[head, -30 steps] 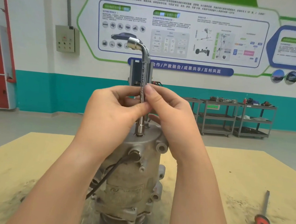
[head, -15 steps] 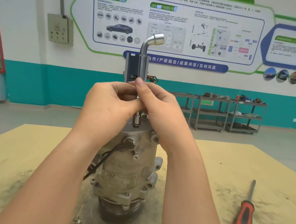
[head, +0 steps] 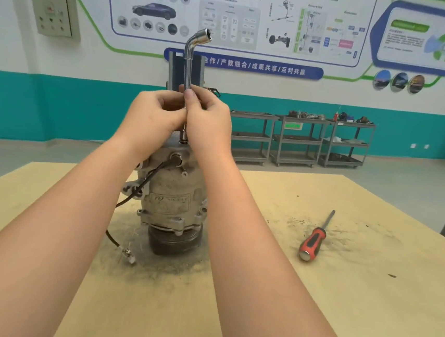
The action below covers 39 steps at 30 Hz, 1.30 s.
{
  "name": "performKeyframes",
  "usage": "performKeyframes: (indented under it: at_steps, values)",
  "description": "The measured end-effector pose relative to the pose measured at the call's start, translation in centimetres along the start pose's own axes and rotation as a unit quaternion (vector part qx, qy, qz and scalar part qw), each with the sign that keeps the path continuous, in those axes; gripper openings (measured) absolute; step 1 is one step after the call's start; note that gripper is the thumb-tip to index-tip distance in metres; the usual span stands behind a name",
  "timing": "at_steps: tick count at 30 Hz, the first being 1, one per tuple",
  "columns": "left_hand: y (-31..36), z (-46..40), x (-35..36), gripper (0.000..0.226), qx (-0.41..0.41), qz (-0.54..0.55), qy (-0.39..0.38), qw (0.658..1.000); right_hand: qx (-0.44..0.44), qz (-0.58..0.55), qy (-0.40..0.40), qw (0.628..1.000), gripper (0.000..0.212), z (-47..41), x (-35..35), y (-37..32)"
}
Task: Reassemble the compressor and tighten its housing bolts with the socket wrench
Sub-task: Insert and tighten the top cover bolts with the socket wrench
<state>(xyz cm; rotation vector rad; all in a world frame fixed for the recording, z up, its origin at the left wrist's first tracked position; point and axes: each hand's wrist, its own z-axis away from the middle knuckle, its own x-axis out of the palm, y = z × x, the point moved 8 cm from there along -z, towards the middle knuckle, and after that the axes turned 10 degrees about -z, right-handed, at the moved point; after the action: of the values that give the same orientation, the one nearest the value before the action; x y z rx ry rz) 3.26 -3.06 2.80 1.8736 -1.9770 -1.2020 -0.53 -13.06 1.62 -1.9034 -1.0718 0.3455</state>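
Observation:
A grey, dirty compressor [head: 170, 200] stands upright on its dark pulley in the middle of the wooden table [head: 339, 301]. A chrome L-shaped socket wrench [head: 191, 56] stands vertically on a bolt at the compressor's top, its bent socket end pointing up and to the right. My left hand [head: 150, 118] and my right hand [head: 209, 123] both pinch the wrench's shaft from either side, just above the housing. The bolt itself is hidden under the wrench's lower socket. A black cable [head: 137, 190] with a white plug hangs from the compressor onto the table.
A screwdriver [head: 315, 239] with a red and black handle lies on the table to the right of the compressor. Grit and dust surround the compressor's base. A dark box stands behind the compressor. Grey shelf carts [head: 297, 143] line the far teal wall.
The wrench has turned: its bent top end pointed left a second ago and now points right. Both hands stay on the shaft. The camera has pulled back and tilted down.

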Motion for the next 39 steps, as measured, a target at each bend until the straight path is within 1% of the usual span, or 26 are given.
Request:
performKeyframes:
  at_steps: [2,6,7,9,12,13,16,18,20,23,25,28,31,32,36,39]
  values:
    - [-0.1,0.1,-0.4,0.02,-0.013,0.01,0.013,1.0,-0.015,0.034,0.033,0.999,0.029,0.9,-0.1,-0.2]
    - [-0.6,0.2,-0.7,0.016,-0.036,0.005,0.039,0.999,0.016,0.019,0.022,0.999,0.027,0.6,0.0,0.0]
    - [-0.6,0.2,-0.8,0.016,-0.038,0.003,0.044,0.998,0.022,0.016,0.01,1.0,0.025,0.3,0.1,-0.2]
    - [-0.6,0.2,-0.7,0.017,-0.035,0.002,0.043,0.998,0.017,0.048,-0.022,0.998,0.023,-0.3,0.4,-0.9]
    - [-0.7,-0.1,-0.3,0.013,-0.025,0.009,0.013,1.0,0.006,0.091,-0.076,0.993,0.026,-1.4,0.7,-2.6]
    - [-0.8,-0.2,-0.1,0.012,-0.025,0.017,0.001,1.0,0.003,0.091,-0.093,0.991,0.025,-1.9,0.8,-3.3]
    - [-1.5,-0.5,0.2,0.019,-0.04,0.065,-0.034,0.996,0.023,0.096,-0.134,0.986,0.015,-3.3,0.9,-4.7]
    - [-1.9,-0.8,0.4,0.015,-0.055,0.083,-0.048,0.994,0.044,0.104,-0.154,0.982,0.009,-3.8,0.7,-5.0]
    - [-2.0,-0.9,0.5,0.014,-0.066,0.087,-0.055,0.992,0.054,0.077,-0.164,0.982,0.007,-4.0,0.7,-5.0]
    - [-2.1,-1.0,0.5,0.022,-0.065,0.041,-0.055,0.996,0.038,0.064,-0.157,0.985,0.019,-3.9,1.0,-4.9]
    - [-2.1,-1.0,0.3,0.023,-0.068,0.026,-0.039,0.997,0.025,0.072,-0.148,0.986,0.015,-3.7,1.2,-4.8]
    - [-2.4,-1.1,-0.2,0.018,-0.074,0.04,-0.008,0.996,0.023,0.093,-0.148,0.984,0.011,-3.5,1.6,-4.8]
    - [-2.5,-1.1,-0.4,0.015,-0.079,0.044,0.009,0.996,0.06,0.083,-0.164,0.981,0.008,-3.4,1.9,-4.5]
    - [-2.6,-1.1,-0.4,0.014,-0.082,0.046,0.01,0.996,0.067,0.091,-0.166,0.98,0.01,-3.4,1.9,-4.6]
    - [-2.5,-1.0,0.0,0.016,-0.083,0.101,-0.018,0.991,0.036,0.161,-0.144,0.976,0.024,-3.8,0.9,-5.2]
    - [-2.1,-1.1,0.4,0.013,-0.072,0.103,-0.036,0.991,0.037,0.151,-0.119,0.981,0.033,-3.9,0.1,-5.0]
